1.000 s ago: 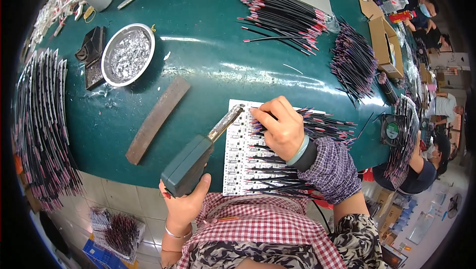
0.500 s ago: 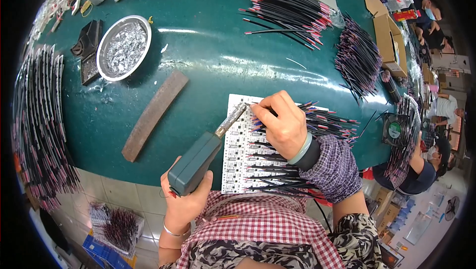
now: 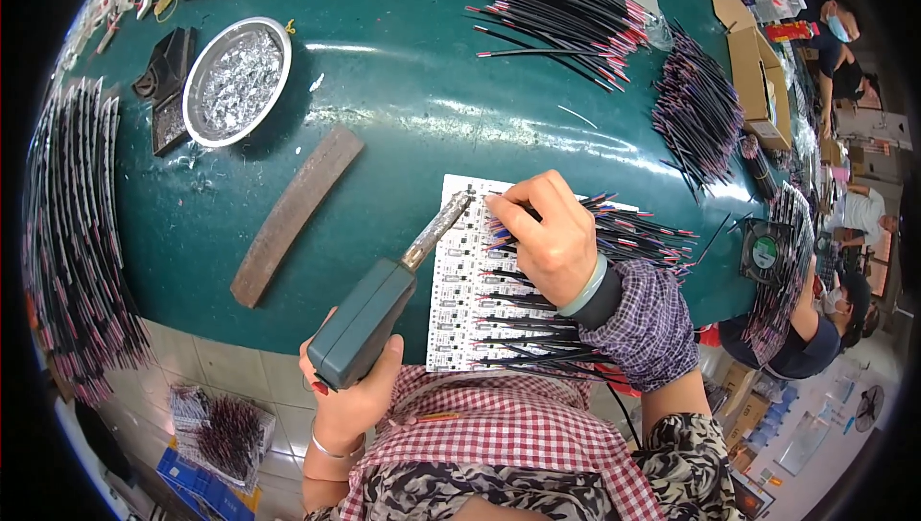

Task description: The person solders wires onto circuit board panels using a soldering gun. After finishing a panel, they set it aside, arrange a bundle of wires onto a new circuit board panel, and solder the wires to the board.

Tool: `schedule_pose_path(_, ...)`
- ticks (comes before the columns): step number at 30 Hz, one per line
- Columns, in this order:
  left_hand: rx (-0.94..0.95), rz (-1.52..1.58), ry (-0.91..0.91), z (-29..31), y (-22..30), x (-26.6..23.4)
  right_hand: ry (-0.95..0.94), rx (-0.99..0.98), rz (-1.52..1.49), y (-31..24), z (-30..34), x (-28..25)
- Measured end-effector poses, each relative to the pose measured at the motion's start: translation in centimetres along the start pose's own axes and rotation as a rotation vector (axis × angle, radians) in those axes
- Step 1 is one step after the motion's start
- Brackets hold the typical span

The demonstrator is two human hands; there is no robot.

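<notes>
My left hand (image 3: 357,396) is wrapped round the dark green handle of a soldering gun (image 3: 369,315). Its crusted metal tip reaches up to the top part of a white circuit board panel (image 3: 456,276), close to the fingers of my other hand. Over the panel's upper right, my right hand (image 3: 552,238) is pinched closed on what looks like a black wire, whose end is mostly covered by the fingers. Several black wires (image 3: 523,339) with red and blue ends stick out from the panel's right side, partly beneath my right wrist.
Left of the panel lies a curved brown bar (image 3: 297,217). Beyond it stands a metal bowl (image 3: 237,80) of silvery scraps beside a black holder (image 3: 168,89). Wire bundles (image 3: 566,12) lie at the back; strips with wires (image 3: 82,233) hang at far left. A small fan (image 3: 765,251) stands right.
The soldering gun has shifted slightly left and down with my left hand, its tip moving a little away from my right fingers. My right hand keeps its pinch, almost unmoved.
</notes>
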State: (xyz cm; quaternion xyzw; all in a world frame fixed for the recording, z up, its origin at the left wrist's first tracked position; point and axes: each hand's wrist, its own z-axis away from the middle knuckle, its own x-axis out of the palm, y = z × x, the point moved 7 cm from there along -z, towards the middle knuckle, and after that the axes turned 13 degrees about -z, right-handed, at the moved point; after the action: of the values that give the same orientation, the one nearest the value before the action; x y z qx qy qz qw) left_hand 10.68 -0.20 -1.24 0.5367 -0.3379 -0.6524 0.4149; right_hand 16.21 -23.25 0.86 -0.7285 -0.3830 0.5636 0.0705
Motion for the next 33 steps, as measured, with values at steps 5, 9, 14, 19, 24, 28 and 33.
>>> schedule_pose_path(5,0.088,-0.029,-0.005,-0.4,0.9,0.2,-0.003,0.0,-0.021,0.1,-0.1,-0.1)
schedule_pose_path(9,0.048,0.01,-0.059,-0.9,1.7,0.6,-0.008,0.002,-0.024,0.0,-0.2,0.0)
schedule_pose_path(14,0.104,-0.105,-0.094,-0.8,2.0,0.7,-0.008,-0.007,0.001,-0.1,-0.1,0.1)
schedule_pose_path(19,0.14,-0.099,-0.062,-0.7,2.5,0.5,-0.015,-0.01,0.005,-0.2,-0.2,0.1)
schedule_pose_path(24,0.137,-0.063,-0.055,-0.7,2.1,0.6,-0.018,-0.011,0.001,-0.1,-0.1,0.1)
schedule_pose_path(28,0.099,-0.092,-0.093,-1.0,2.3,0.9,-0.022,-0.01,-0.007,-0.1,-0.1,0.2)
schedule_pose_path(33,0.173,-0.156,-0.072,-1.0,3.0,0.9,-0.021,-0.016,0.001,-0.1,-0.1,0.1)
